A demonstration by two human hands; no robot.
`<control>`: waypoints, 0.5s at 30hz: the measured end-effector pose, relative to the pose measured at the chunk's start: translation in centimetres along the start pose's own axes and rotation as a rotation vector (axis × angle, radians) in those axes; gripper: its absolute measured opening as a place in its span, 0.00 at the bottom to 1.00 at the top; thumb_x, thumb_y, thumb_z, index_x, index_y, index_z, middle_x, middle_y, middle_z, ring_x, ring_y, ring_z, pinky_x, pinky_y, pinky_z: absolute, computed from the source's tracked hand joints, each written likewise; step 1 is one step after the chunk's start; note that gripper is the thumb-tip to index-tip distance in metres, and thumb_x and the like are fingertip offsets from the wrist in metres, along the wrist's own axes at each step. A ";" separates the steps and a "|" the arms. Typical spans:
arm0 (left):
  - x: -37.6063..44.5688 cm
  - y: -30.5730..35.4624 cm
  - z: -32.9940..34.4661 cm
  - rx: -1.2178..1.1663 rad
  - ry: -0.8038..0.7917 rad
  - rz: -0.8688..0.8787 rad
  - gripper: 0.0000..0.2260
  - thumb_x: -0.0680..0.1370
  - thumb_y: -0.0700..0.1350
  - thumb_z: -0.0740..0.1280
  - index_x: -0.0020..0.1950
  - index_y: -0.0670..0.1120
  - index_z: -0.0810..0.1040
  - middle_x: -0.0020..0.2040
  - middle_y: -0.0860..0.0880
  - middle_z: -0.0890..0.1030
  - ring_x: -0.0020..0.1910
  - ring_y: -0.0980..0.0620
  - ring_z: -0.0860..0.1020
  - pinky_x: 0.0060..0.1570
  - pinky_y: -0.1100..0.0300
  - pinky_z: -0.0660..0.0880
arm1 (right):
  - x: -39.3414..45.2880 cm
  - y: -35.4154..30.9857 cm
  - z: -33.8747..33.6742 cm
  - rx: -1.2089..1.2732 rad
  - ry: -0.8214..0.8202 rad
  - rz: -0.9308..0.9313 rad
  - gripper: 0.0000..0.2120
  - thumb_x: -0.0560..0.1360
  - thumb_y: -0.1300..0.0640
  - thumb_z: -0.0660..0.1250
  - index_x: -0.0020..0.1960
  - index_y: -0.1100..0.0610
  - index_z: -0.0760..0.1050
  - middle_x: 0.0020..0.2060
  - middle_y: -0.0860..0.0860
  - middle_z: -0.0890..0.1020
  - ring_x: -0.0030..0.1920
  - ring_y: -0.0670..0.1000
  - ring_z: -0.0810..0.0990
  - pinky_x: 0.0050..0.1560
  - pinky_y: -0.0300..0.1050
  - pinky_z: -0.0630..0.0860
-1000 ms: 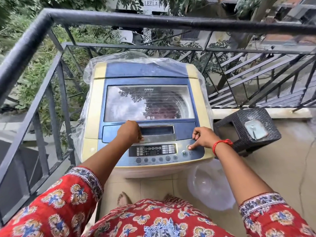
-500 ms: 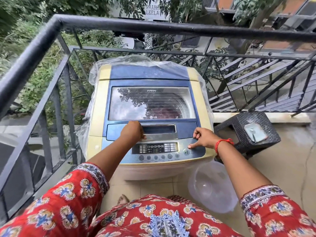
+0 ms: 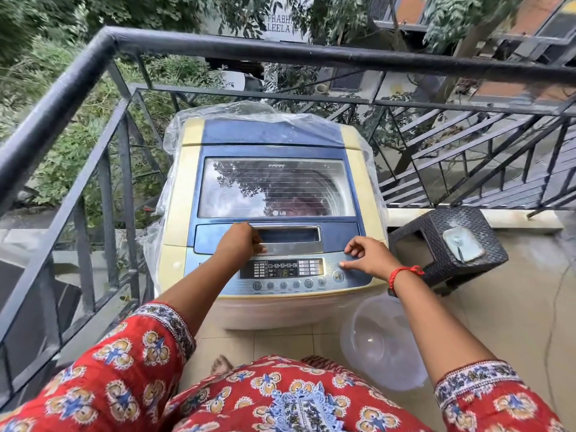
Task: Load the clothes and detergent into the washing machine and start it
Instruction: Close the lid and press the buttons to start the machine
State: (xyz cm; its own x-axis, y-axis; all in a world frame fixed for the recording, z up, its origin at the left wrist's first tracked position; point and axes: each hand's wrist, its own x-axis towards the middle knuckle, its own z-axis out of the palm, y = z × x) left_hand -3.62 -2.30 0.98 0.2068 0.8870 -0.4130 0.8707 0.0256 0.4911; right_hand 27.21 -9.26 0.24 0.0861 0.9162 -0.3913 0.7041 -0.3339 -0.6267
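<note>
Washing machine (image 3: 268, 213), one, a top-loader, stands on the balcony floor in the corner of the railing (image 3: 218, 46), right in front of the person.

Nearest: red patterned sleeves and dress, and bare toes on the tiles. One clear plastic tub (image 3: 378, 341) sits on the floor by the machine's front right corner; looks light and thin-walled.

Right hand (image 3: 367, 257): fingers loosely bent, holding nothing, one fingertip down on the front right corner of the control panel (image 3: 282, 271), just above the round start/pause button (image 3: 338, 276). Red thread bracelet on that wrist. Display is lit. I count about six small round buttons in the row along the front edge, plus the larger one.

Left hand (image 3: 240, 244): fingers curled over the lid's handle recess (image 3: 290, 236), gripping its left end.

Lid (image 3: 276, 188) is closed flat. Dark reddish cloth shows dimly through the window, so clothes seem loaded; detergent can't be confirmed. Judged stage: starting the cycle.

Handling: machine is heavy, rigid, not for moving. Work it by the handle recess and buttons only; light press should do. Window likely brittle, so don't lean on it.

Farther: clear plastic cover (image 3: 224, 112) bunched at the rear edge. One dark woven stool (image 3: 448, 244) right of the machine, with one small pale object on it. Beyond, trees and buildings.
</note>
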 end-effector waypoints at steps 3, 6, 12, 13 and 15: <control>-0.1 -0.1 0.0 -0.012 0.015 0.014 0.13 0.71 0.48 0.76 0.51 0.41 0.84 0.46 0.42 0.84 0.46 0.43 0.81 0.41 0.59 0.70 | -0.3 0.1 1.0 0.019 0.029 -0.039 0.08 0.67 0.59 0.78 0.41 0.56 0.79 0.35 0.51 0.81 0.34 0.45 0.74 0.36 0.30 0.71; -0.3 0.0 0.0 -0.015 0.017 0.015 0.12 0.72 0.48 0.75 0.50 0.41 0.84 0.46 0.42 0.84 0.46 0.43 0.81 0.40 0.59 0.69 | -0.1 0.6 0.6 0.102 0.089 0.008 0.04 0.70 0.59 0.75 0.41 0.56 0.79 0.35 0.51 0.81 0.36 0.48 0.78 0.43 0.43 0.80; -0.3 0.1 -0.3 0.003 0.020 0.026 0.12 0.72 0.49 0.75 0.50 0.41 0.84 0.45 0.42 0.84 0.45 0.43 0.81 0.39 0.58 0.68 | -0.3 0.8 0.4 0.171 -0.033 0.032 0.17 0.59 0.58 0.83 0.42 0.57 0.78 0.33 0.47 0.72 0.35 0.46 0.68 0.39 0.37 0.70; -0.3 0.1 -0.3 0.004 0.023 0.030 0.12 0.72 0.48 0.75 0.49 0.41 0.84 0.44 0.42 0.84 0.45 0.43 0.81 0.39 0.59 0.68 | -0.4 0.7 0.5 0.152 -0.039 0.033 0.19 0.57 0.57 0.84 0.41 0.56 0.77 0.33 0.47 0.71 0.35 0.46 0.67 0.38 0.37 0.69; -0.4 0.2 -0.3 0.005 0.025 0.035 0.12 0.71 0.48 0.76 0.49 0.41 0.84 0.44 0.42 0.84 0.45 0.43 0.81 0.39 0.59 0.68 | -0.3 0.7 0.7 0.092 -0.029 0.026 0.23 0.54 0.55 0.85 0.41 0.55 0.75 0.34 0.47 0.70 0.35 0.46 0.66 0.38 0.37 0.68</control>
State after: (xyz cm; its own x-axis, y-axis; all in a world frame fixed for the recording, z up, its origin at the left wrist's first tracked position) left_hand -3.68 -2.50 1.44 0.2263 0.8987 -0.3758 0.8651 -0.0081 0.5016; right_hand 27.15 -9.89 -0.56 0.0819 0.9007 -0.4266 0.6342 -0.3773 -0.6749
